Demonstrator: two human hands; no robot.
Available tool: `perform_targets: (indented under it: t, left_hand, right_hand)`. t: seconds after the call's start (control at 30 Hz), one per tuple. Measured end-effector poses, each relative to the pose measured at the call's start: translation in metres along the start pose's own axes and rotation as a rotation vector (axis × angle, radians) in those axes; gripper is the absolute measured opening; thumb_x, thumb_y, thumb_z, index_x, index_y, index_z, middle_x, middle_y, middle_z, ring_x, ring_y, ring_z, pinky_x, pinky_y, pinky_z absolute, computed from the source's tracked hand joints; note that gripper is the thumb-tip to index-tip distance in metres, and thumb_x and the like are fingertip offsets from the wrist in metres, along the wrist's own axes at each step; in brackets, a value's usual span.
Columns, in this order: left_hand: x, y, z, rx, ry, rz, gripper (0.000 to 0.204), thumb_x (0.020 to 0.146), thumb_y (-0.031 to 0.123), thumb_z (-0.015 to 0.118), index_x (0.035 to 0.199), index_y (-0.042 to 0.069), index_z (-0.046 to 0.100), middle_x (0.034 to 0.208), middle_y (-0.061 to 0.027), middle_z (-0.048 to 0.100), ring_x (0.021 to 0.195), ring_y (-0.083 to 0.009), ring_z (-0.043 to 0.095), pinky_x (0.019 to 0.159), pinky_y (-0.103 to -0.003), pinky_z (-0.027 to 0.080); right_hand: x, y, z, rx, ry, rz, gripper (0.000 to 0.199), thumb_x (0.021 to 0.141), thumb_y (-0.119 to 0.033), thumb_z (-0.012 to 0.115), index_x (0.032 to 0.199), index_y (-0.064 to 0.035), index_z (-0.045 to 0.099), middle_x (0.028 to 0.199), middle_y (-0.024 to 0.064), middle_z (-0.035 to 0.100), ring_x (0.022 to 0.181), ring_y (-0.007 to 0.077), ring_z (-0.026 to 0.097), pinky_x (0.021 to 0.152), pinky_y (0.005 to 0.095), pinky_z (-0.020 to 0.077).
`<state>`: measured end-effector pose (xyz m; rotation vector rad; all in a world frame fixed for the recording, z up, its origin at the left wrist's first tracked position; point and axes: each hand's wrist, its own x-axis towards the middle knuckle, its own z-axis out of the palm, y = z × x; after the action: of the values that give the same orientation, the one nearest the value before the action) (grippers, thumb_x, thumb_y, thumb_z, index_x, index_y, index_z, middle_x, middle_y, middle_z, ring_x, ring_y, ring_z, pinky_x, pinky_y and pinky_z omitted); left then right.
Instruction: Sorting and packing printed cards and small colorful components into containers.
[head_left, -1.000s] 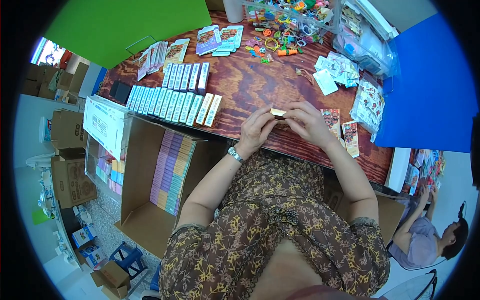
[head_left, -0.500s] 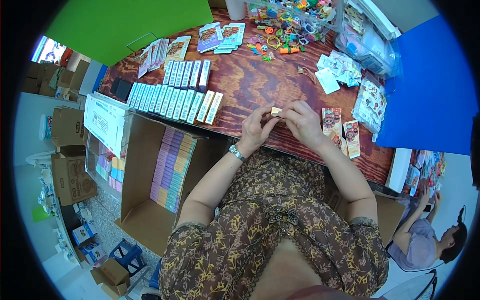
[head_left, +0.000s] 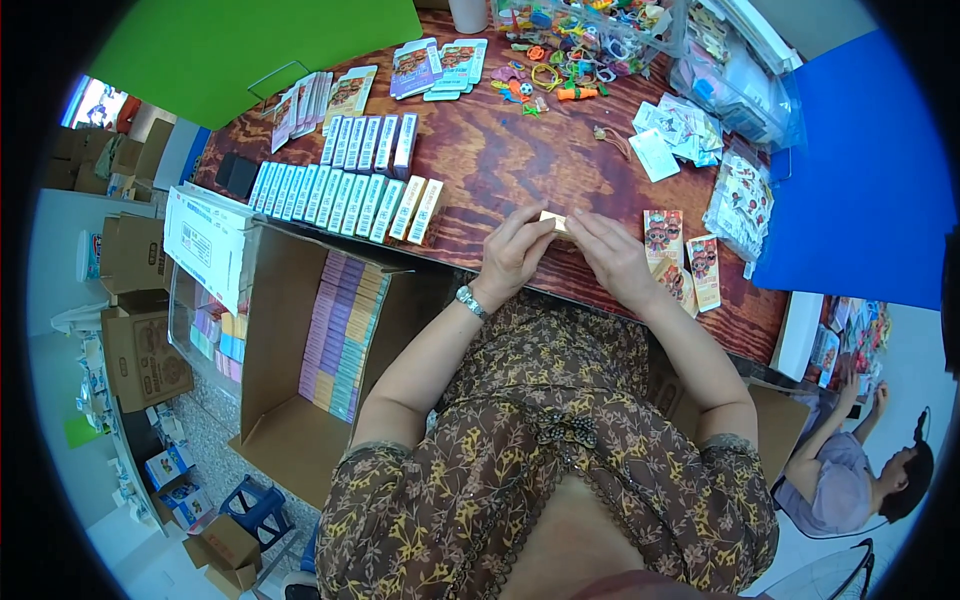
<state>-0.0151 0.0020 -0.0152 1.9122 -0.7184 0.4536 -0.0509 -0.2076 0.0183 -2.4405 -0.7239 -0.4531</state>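
Observation:
Between my two hands is a small cream-and-orange cardboard box (head_left: 551,220), its end facing up and its sides largely covered by my fingers. My left hand (head_left: 514,250), with a watch on the wrist, is closed on the box from the left. From the right, my right hand (head_left: 615,258) presses its fingers against the same box. Flat orange printed boxes (head_left: 664,234) lie beside my right hand. Left of my hands, small filled boxes (head_left: 345,200) stand in two rows with striped ends showing, the nearest ones orange.
Flat cartons in purple and teal (head_left: 418,68) lie at the back. A clear bin (head_left: 600,25) of colourful trinkets stands behind, with loose trinkets before it. Printed cards (head_left: 655,155) and a bag (head_left: 741,207) lie right. An open carton (head_left: 270,370) holds packed boxes. Another person (head_left: 850,470) sits right.
My right fingers have come down flatter over the end of the box, which shows more of a smooth cream face. Both hands stay in nearly the same place.

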Motion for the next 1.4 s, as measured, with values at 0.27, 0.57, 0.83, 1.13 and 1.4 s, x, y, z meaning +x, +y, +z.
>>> perform_targets:
  t: [0.27,0.57,0.83,1.13,1.4]
  left_hand:
    - [0.001,0.003,0.003,-0.044,-0.007,0.014,0.024,0.082,0.001,0.077,0.105,0.002,0.067,0.116,-0.0177,0.067,0.099,-0.0320,0.069,0.080,-0.036,0.057]
    - [0.032,0.002,-0.067,0.611,-0.219,0.057,0.011,0.089,0.007,0.065,0.100,0.005,0.064,0.097,-0.0133,0.064,0.089,-0.0336,0.058,0.080,-0.044,0.047]
    - [0.020,-0.035,-0.085,0.982,-0.309,0.057,0.024,0.091,0.014,0.062,0.114,0.005,0.064,0.123,-0.0163,0.060,0.123,-0.0422,0.049,0.105,-0.057,0.036]
    - [0.028,-0.019,-0.083,1.050,-0.333,-0.026,0.042,0.095,0.025,0.064,0.133,0.009,0.058,0.140,-0.0157,0.050,0.134,-0.0421,0.042,0.112,-0.063,0.028]
    - [0.047,0.030,-0.024,0.111,-0.206,0.165,0.110,0.075,0.032,0.087,0.155,-0.005,0.021,0.152,-0.0297,0.037,0.143,-0.0450,0.035,0.117,-0.053,0.031]
  right_hand:
    - [-0.003,0.000,0.006,0.207,0.053,0.076,0.031,0.092,-0.010,0.067,0.123,-0.0074,0.069,0.125,0.0154,0.067,0.113,0.0334,0.065,0.097,0.0405,0.0534]
    - [-0.001,0.143,-0.058,-0.309,0.013,0.566,0.041,0.092,-0.018,0.067,0.130,-0.0038,0.062,0.116,0.0221,0.068,0.104,0.0374,0.066,0.091,0.0448,0.0513]
    - [-0.006,0.143,-0.082,0.080,-0.424,0.595,0.054,0.085,-0.038,0.078,0.128,-0.0072,0.065,0.118,0.0191,0.070,0.102,0.0342,0.069,0.085,0.0425,0.0555]
    - [-0.011,0.145,-0.093,-0.004,-0.350,0.449,0.056,0.087,-0.035,0.077,0.134,-0.0086,0.061,0.112,0.0121,0.070,0.100,0.0269,0.068,0.085,0.0380,0.0541]
    - [0.034,0.054,-0.031,1.308,0.047,0.978,0.034,0.101,-0.030,0.063,0.129,-0.0112,0.058,0.108,0.0000,0.064,0.096,0.0123,0.065,0.084,0.0334,0.0558]
